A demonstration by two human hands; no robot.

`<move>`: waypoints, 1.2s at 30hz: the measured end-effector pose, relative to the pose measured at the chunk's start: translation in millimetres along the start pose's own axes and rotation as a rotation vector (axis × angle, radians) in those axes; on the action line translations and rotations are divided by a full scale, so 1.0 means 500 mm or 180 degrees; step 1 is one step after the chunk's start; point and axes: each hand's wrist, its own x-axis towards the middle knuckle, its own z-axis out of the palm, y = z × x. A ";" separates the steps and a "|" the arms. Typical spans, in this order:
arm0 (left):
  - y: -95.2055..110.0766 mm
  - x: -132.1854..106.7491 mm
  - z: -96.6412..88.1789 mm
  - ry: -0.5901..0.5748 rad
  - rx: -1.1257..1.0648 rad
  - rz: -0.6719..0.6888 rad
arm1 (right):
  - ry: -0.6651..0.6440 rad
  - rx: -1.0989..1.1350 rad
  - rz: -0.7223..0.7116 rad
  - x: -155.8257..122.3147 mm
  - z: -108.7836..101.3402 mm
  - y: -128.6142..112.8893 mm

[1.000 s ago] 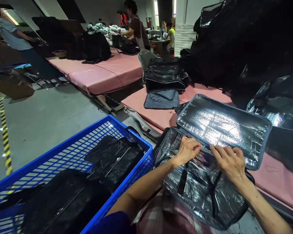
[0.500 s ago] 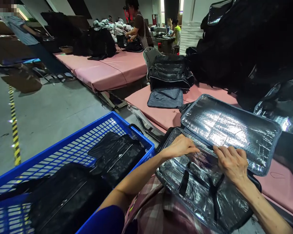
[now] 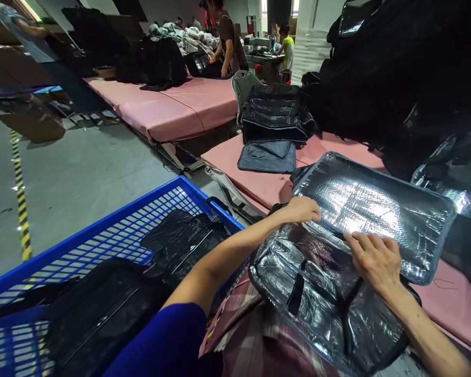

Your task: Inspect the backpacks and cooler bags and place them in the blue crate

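An insulated bag (image 3: 322, 293) with a silver foil lining and black straps lies open in front of me. Its foil-lined lid (image 3: 361, 214) is folded back, away from me. My right hand (image 3: 374, 259) is closed on the dark edge where lid and body meet, fingertips over the seam. Over the left end of that seam, my left hand (image 3: 304, 209) is closed with its fingers pressed together. Whatever it may hold is too small or hidden to make out.
Left of me, a blue plastic crate (image 3: 113, 222) holds black bags (image 3: 105, 309). Another open black bag (image 3: 277, 120) stands on the pink-covered table (image 3: 227, 157), and dark bags (image 3: 377, 78) are piled at right. Co-workers (image 3: 231, 42) stand and sit farther back.
My left hand has moved up and away from the bag's inside to the lid's seam, its fingers now more tightly closed. The right hand stays nearly in place on the seam.
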 end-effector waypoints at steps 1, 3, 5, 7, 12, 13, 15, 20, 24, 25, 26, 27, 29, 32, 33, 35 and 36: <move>-0.002 0.008 -0.007 -0.0157 -0.0083 -0.0037 | -0.0003 0.0059 -0.0017 0.002 0.003 0.000; -0.007 0.020 -0.012 -0.0331 -0.0192 -0.0051 | -0.0015 0.0290 0.0052 0.005 0.007 0.001; -0.013 0.027 -0.010 -0.0379 -0.0271 -0.0005 | 0.0006 0.0494 0.0237 0.005 0.009 0.002; -0.017 0.030 -0.007 -0.0369 -0.0353 0.0044 | 0.0030 0.0507 0.0340 0.005 0.010 0.004; -0.021 0.037 -0.007 -0.0498 -0.0481 0.0072 | 0.0113 0.0428 0.0223 0.017 0.013 -0.001; -0.022 0.039 -0.007 -0.0522 -0.0486 0.0073 | 0.0156 0.0420 0.0260 0.023 0.015 -0.003; -0.024 0.040 -0.006 -0.0513 -0.0489 0.0102 | 0.0208 0.0354 0.0281 0.038 0.020 -0.008; -0.027 0.034 -0.003 -0.0417 -0.0564 0.0126 | 0.0007 0.0093 -0.0066 0.059 0.032 -0.017; -0.025 0.030 -0.004 -0.0435 -0.0625 0.0106 | -0.0137 0.0463 -0.0148 0.050 0.031 -0.016; -0.025 0.030 -0.004 -0.0436 -0.0627 0.0103 | -0.0087 0.0530 -0.0061 0.048 0.029 -0.014; -0.025 0.030 -0.004 -0.0433 -0.0622 0.0103 | -0.0024 0.0538 0.0035 0.047 0.028 -0.012; -0.025 0.031 -0.004 -0.0432 -0.0619 0.0104 | 0.0022 0.0495 0.0100 0.046 0.027 -0.010; -0.025 0.032 -0.004 -0.0432 -0.0611 0.0101 | 0.0001 0.0380 0.0085 0.048 0.027 -0.007; -0.025 0.031 -0.004 -0.0440 -0.0586 0.0090 | -0.0066 0.0329 0.0021 0.055 0.031 -0.007; -0.025 0.031 -0.005 -0.0440 -0.0583 0.0097 | -0.0077 0.0340 0.0018 0.058 0.034 -0.008; -0.025 0.030 -0.005 -0.0438 -0.0580 0.0111 | -0.0069 0.0373 0.0020 0.065 0.039 -0.010; -0.025 0.029 -0.005 -0.0442 -0.0578 0.0116 | -0.0062 0.0389 0.0020 0.067 0.041 -0.011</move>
